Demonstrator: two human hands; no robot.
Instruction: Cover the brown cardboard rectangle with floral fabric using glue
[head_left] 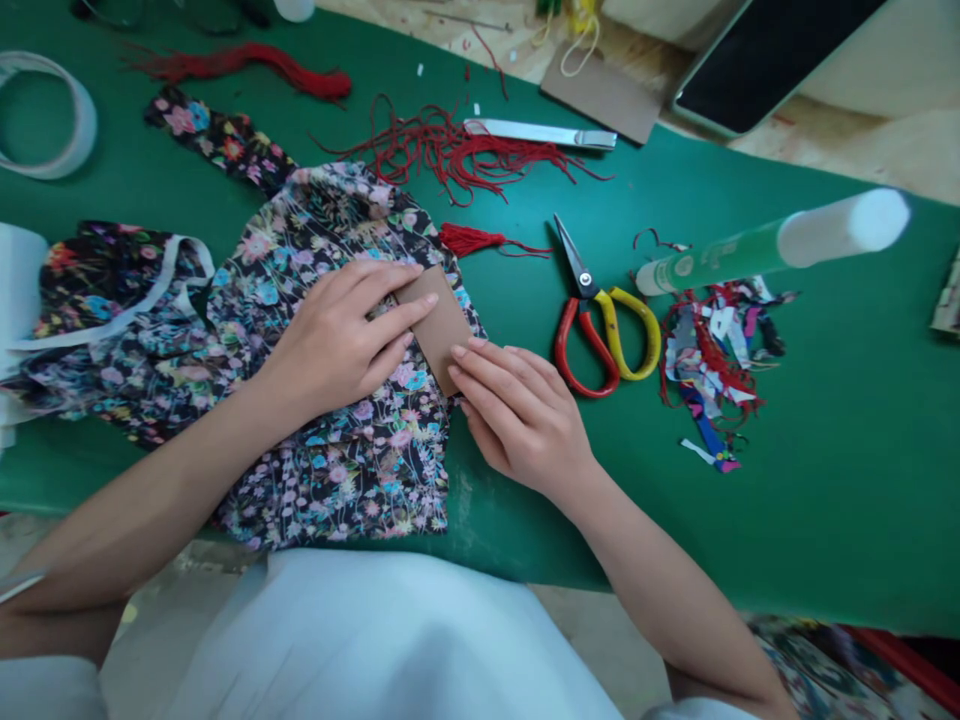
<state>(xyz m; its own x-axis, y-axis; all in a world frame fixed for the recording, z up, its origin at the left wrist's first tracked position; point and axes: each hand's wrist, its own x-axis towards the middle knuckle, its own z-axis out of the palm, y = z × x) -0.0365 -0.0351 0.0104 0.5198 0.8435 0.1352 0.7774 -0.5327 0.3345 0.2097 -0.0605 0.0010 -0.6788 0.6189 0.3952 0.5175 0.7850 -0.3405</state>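
Observation:
A small brown cardboard rectangle lies on a black floral garment, near its right edge. My left hand rests on the garment with its fingers stretched out, two fingertips pressing on the card's upper part. At the card's lower right edge, my right hand has its fingers closed together, gripping the corner; its thumb is partly hidden beneath. Just above the card, a red tassel sticks out to the right from the garment's edge. Red-and-yellow-handled scissors lie partly open, right of my hands.
Loose red threads lie beyond the garment with a metal thread snipper or tweezers. Fabric scraps and a green-white glue bottle are at the right. A tape roll and red thread bundle sit at the back left.

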